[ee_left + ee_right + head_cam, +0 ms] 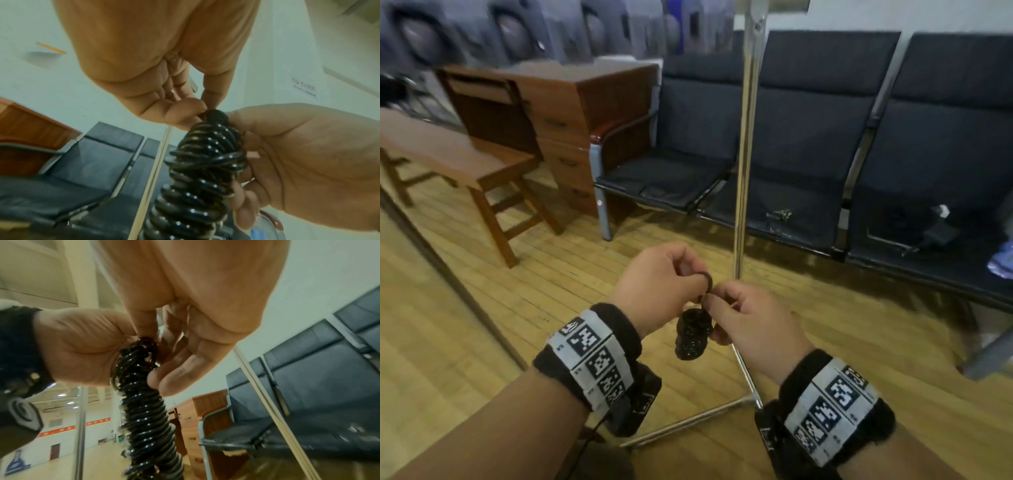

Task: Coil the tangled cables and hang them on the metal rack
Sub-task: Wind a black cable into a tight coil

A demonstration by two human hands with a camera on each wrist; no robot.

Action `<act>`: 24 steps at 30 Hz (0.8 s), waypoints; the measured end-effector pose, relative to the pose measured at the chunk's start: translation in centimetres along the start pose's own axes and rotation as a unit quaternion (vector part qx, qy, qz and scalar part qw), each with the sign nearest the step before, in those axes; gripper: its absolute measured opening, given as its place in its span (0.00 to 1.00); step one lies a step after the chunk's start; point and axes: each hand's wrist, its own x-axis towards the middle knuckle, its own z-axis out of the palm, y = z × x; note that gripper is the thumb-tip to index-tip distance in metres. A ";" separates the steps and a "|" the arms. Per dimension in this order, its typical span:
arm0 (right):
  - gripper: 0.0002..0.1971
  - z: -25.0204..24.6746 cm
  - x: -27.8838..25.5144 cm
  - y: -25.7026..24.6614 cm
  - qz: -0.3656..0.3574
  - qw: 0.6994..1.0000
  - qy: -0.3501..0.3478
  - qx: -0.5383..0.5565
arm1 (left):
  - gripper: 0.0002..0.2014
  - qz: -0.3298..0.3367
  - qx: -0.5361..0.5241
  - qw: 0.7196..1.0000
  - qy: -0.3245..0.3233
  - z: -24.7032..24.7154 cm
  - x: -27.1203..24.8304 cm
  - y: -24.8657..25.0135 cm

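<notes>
A black spiral cable [693,334], wound into a tight shiny bundle, hangs between my hands at chest height. My left hand [700,277] pinches the small loop at its top between thumb and forefinger. In the left wrist view that pinch sits on the bundle's top end [214,114]. My right hand [714,299] grips the cable's upper part from the right, fingers curled round the coils [205,170]. The right wrist view shows the cable [144,402] hanging straight down. The metal rack's upright pole [746,137] stands just beyond my hands, its base bars [688,423] on the floor.
A row of dark padded seats [808,120] lines the wall behind the rack. A black adapter with a cord [936,234] lies on the right seat. A wooden desk [571,109] and a wooden bench [448,154] stand at the left on plank flooring.
</notes>
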 end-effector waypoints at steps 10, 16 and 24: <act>0.12 1.4 2.5 -16.0 -0.138 0.984 0.079 -0.082 | 0.07 0.106 -0.015 0.990 0.089 -13.7 -2.1 7.4; 0.13 -0.4 4.3 -19.8 -0.129 0.985 0.109 -0.040 | 0.05 0.121 -0.062 0.988 0.067 -16.2 -1.3 9.1; 0.12 -6.1 7.7 -20.1 -0.118 0.976 0.182 -0.029 | 0.06 0.059 -0.283 0.957 0.037 -13.1 3.8 12.6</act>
